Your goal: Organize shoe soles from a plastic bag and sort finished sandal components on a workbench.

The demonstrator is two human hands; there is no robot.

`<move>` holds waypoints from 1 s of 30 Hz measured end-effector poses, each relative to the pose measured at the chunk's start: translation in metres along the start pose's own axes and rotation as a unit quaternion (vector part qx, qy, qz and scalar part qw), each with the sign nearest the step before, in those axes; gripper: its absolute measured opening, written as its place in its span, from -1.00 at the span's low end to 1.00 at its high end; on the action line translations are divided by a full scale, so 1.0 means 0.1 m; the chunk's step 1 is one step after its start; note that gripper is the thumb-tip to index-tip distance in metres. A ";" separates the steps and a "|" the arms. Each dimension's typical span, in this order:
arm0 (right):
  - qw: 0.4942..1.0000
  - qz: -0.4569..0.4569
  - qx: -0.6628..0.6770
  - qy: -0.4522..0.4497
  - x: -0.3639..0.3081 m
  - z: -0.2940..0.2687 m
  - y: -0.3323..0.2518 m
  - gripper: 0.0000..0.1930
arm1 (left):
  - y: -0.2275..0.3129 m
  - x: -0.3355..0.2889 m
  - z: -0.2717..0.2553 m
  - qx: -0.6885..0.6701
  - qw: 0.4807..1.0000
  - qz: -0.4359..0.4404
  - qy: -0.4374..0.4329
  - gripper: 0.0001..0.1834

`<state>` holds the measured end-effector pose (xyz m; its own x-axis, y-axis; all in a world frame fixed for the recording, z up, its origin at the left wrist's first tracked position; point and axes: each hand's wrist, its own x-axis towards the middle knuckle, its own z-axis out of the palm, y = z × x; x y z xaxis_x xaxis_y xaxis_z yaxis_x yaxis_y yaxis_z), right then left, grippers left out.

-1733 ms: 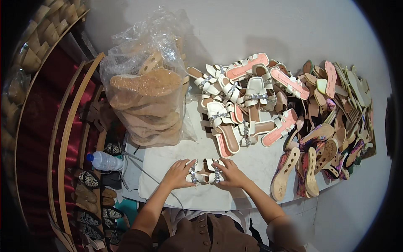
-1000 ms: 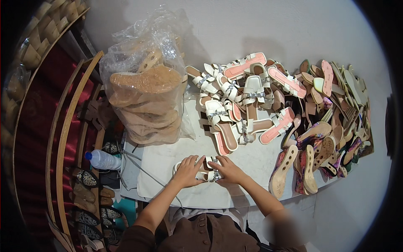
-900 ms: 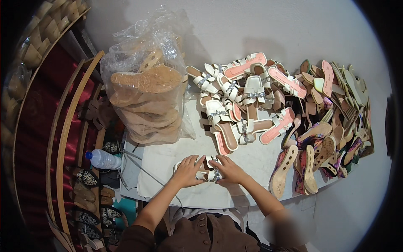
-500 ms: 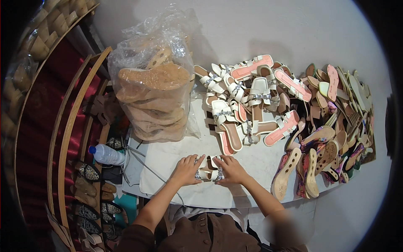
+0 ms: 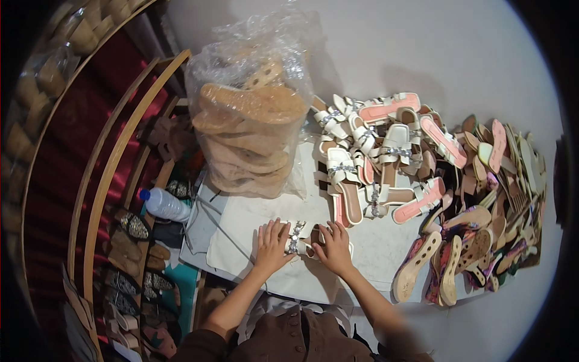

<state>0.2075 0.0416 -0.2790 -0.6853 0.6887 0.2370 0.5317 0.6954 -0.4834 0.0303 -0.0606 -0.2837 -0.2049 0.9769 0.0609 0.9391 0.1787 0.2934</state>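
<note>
Between the fingers of two bare hands, a white pair of sandals [image 5: 295, 238] with glittering stones across the straps lies on a pale-topped table [image 5: 371, 265]. The left hand [image 5: 273, 246] borders the near strap, its fingers extended and slightly parted, the thumb set well away from them. The right hand [image 5: 333, 248] lies over the other sandal, fingers likewise spread, with a white edge showing just beyond it; whether either hand grips firmly cannot be told from this angle.

Ahead of the left fingertips stands a clear plastic bag [image 5: 253, 114] stacked with tan shoe soles. Beyond the right fingertips, near but apart, a heap of white sandals [image 5: 396, 145] spreads across the tabletop, several turned to show pink. Well to the right of the fingers, two beige wedges [image 5: 417, 265] pierced with round holes stand before a crowded mound of loose soles [image 5: 497, 142] and floral-sided shoes.

Well to the left of the fingers, a blue-capped water bottle [image 5: 167, 205] lies tilted beside shelved footwear, and a curved wooden rail [image 5: 123, 154] runs in front of deep red cloth [image 5: 54, 208]. Nearer the body than the fingers, a buttoned brown top [image 5: 283, 335] fills the lower edge.
</note>
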 end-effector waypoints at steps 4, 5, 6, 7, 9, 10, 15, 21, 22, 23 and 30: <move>1.000 -0.015 -0.013 -0.013 0.03 0.16 -0.10 -0.48 | -0.07 -0.21 0.02 0.025 0.997 -0.068 0.032 -0.15; 1.000 -0.007 -0.029 -0.011 0.04 0.19 -0.12 -0.49 | -0.11 -0.28 0.06 0.026 0.996 -0.077 0.034 -0.15; 1.000 -0.005 -0.024 -0.005 0.05 0.19 -0.13 -0.49 | -0.16 -0.35 0.12 0.043 0.994 -0.091 0.041 -0.19; 1.000 -0.010 -0.021 -0.008 0.04 0.20 -0.15 -0.49 | -0.19 -0.44 0.14 0.059 0.992 -0.104 0.046 -0.23; 1.000 0.004 -0.026 0.000 0.02 0.21 -0.18 -0.47 | -0.28 -0.60 0.14 0.075 0.989 -0.120 0.033 -0.33; 0.999 0.010 -0.040 0.014 0.01 0.24 -0.18 -0.46 | -0.34 -0.63 0.14 0.093 0.988 -0.121 0.033 -0.35; 0.988 0.113 -0.093 0.048 -0.20 0.38 -0.36 -0.44 | -0.57 -0.80 0.15 0.135 0.985 -0.098 0.036 -0.44; 0.972 0.200 -0.106 0.065 -0.37 0.44 -0.60 -0.38 | -0.64 -0.86 0.00 0.077 0.995 -0.057 0.033 -0.46; 0.972 0.202 -0.097 0.068 -0.41 0.44 -0.60 -0.38 | -0.61 -0.87 -0.07 0.039 0.999 -0.022 0.014 -0.46; 0.970 0.211 -0.100 0.069 -0.44 0.45 -0.62 -0.38 | -0.59 -0.89 -0.11 0.037 0.999 -0.014 0.009 -0.46; 0.964 0.236 -0.095 0.074 -0.62 0.52 -0.87 -0.37 | -0.78 -1.18 -0.02 0.053 0.992 0.106 -0.033 -0.44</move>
<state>0.1773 -0.0722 -0.2955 -0.2734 0.9495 0.1540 0.8584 0.3131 -0.4064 -0.0196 -0.1896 -0.3118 0.0161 0.9988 0.0469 0.9837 -0.0242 0.1782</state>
